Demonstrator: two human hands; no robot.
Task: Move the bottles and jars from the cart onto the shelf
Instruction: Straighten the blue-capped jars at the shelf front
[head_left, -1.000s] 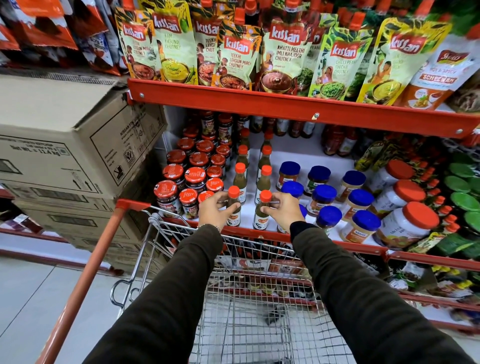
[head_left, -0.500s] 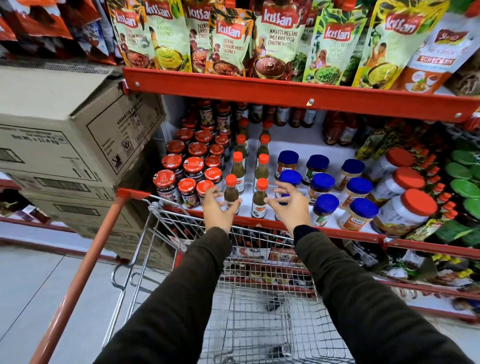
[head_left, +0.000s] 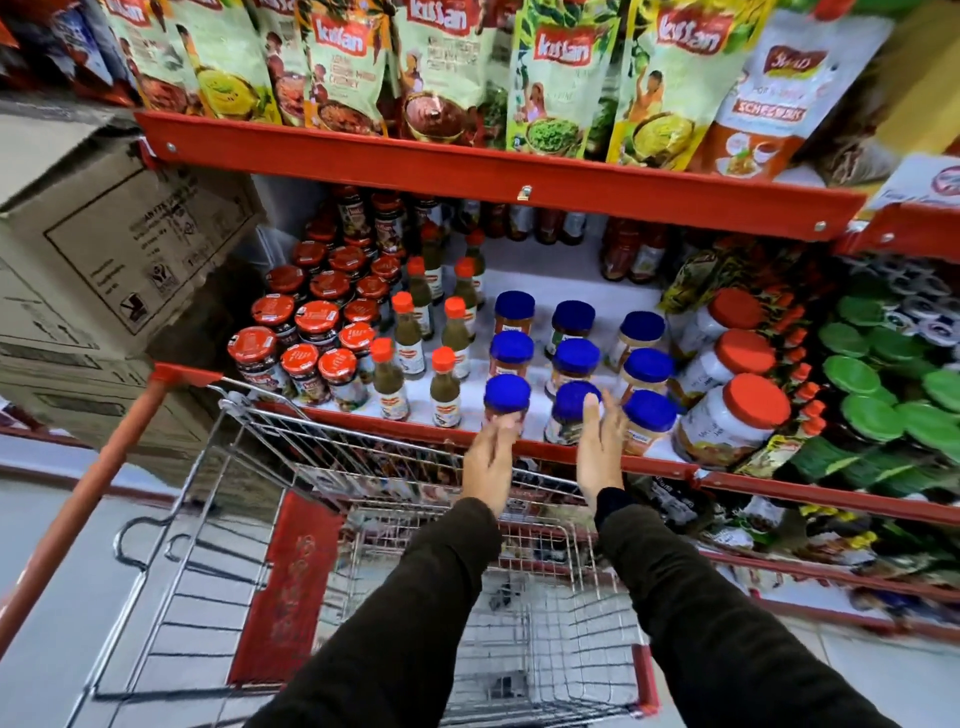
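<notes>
My left hand (head_left: 488, 460) and my right hand (head_left: 600, 449) hover open at the red front lip of the shelf (head_left: 654, 462), fingers straight, holding nothing. They point at the front blue-lidded jars (head_left: 574, 410); my right fingertips overlap one jar's lid. To the left stand two rows of small green sauce bottles with orange caps (head_left: 444, 387), and further left a cluster of red-lidded dark jars (head_left: 301, 364). The wire cart (head_left: 566, 639) sits below my arms; its basket shows only bare mesh where visible.
Large white jars with red lids (head_left: 727, 421) and green-lidded items (head_left: 872, 415) fill the shelf's right. Pouches (head_left: 556, 78) hang on the upper shelf. Stacked cardboard boxes (head_left: 104, 260) stand left. The cart's red handle bar (head_left: 78, 504) slants at lower left.
Both hands have left the two front green bottles, which now stand on the shelf, and moved right to the blue-lidded jars. The view has shifted right and closer.
</notes>
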